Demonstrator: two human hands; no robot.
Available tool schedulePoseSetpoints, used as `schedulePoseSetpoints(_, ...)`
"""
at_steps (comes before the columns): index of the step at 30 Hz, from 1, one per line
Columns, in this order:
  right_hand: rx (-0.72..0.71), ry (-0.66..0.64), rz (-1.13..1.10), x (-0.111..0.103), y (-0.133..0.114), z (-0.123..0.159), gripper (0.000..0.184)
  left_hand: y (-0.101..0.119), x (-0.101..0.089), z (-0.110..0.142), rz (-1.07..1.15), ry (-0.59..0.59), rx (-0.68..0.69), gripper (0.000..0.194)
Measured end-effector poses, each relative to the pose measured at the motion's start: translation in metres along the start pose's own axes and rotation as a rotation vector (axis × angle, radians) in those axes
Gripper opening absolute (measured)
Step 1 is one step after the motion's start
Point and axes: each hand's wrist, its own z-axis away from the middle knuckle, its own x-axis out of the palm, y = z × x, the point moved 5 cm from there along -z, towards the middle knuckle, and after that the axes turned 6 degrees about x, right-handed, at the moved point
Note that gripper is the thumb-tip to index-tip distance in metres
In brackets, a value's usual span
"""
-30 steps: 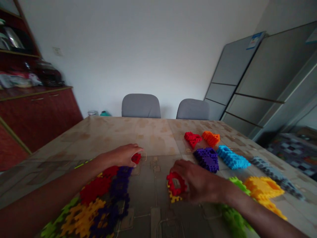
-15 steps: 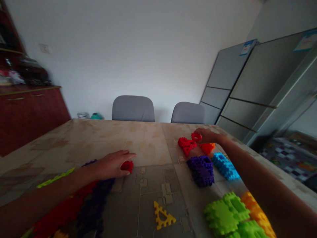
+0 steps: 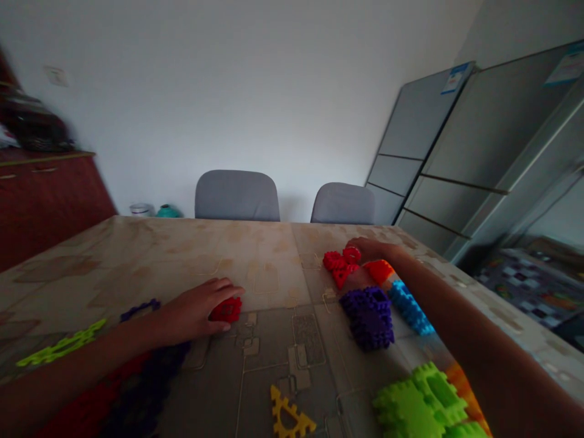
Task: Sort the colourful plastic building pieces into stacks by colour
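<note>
Well, held a red interlocking block (image 3: pixel 227 310) under the left hand (image 3: pixel 194 315), fingers curled over it, to the left of a purple block stack (image 3: pixel 367 318). Rested the right hand (image 3: pixel 376 248) beyond that stack, fingertips (image 3: pixel 358 244) on a red ring piece (image 3: pixel 351 254), grip impossible to tell. Saw a red triangular piece (image 3: pixel 340 267) touching that ring, an orange piece (image 3: pixel 378 271) and a blue piece (image 3: pixel 409 307) right of the stack, a yellow triangle frame (image 3: pixel 289 415) and lime-green blocks (image 3: pixel 417 404) nearer. Could not read the sticker (image 3: pixel 454 79) on a grey panel (image 3: pixel 420 115) behind the stack, too small.
</note>
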Motion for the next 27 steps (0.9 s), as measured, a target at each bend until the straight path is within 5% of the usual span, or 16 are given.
schedulePoseSetpoints(27, 0.102, -0.061, -0.108, 0.005, 0.000, 0.002, 0.029, -0.007, -0.003, 0.003, 0.066, 0.011, -0.007, 0.057)
